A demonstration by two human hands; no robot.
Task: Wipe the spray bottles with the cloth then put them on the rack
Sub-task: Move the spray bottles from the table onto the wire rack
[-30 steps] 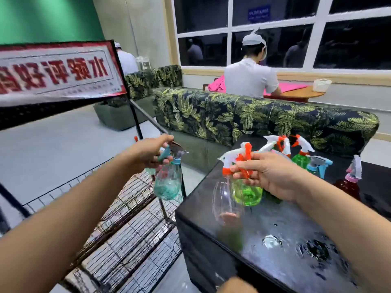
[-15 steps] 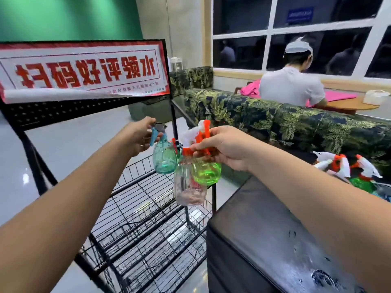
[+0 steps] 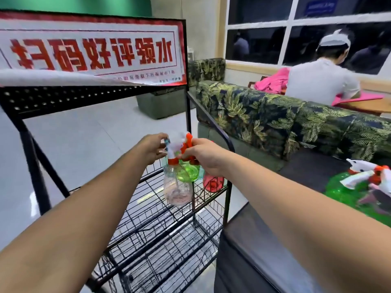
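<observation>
Head view (only 1 camera):

- Right hand (image 3: 203, 157): fingers curled tight over the orange trigger heads of 2 bottles, the clear bottle (image 3: 177, 187) and the green bottle (image 3: 189, 171). Both hang by the neck at the top shelf of the wire rack (image 3: 148, 218), not yet set down as far as I can tell.
- Left hand (image 3: 153, 148): fingers closed on the head of a teal bottle (image 3: 167, 142), pressed into the same cluster. The teal body is mostly hidden behind the others.
- Red bottle (image 3: 212, 182): just under the right hand and looks seated in the shelf's right corner. Can't tell if the hand touches it.
- More bottles (image 3: 349, 191) wait on the black table (image 3: 254, 240) to the right. No cloth in view.

Handling, my read:
- Thin see-through plastic with no liquid level visible, so likely light.
- Walls probably flex, so squeezing the body is a poor grip. The glossy surface could be slick if damp.
- Best hold is the neck, under the trigger head, where it's rigid and the collar stops slip.
- Carrying 2 in 1 hand means releasing 1 at a time, or the second drops.
- Empty bottles with a heavy head are tippy, and the wire shelf gives an uneven seat. Lower each base flat across the wires and against the shelf rim before letting go.
</observation>
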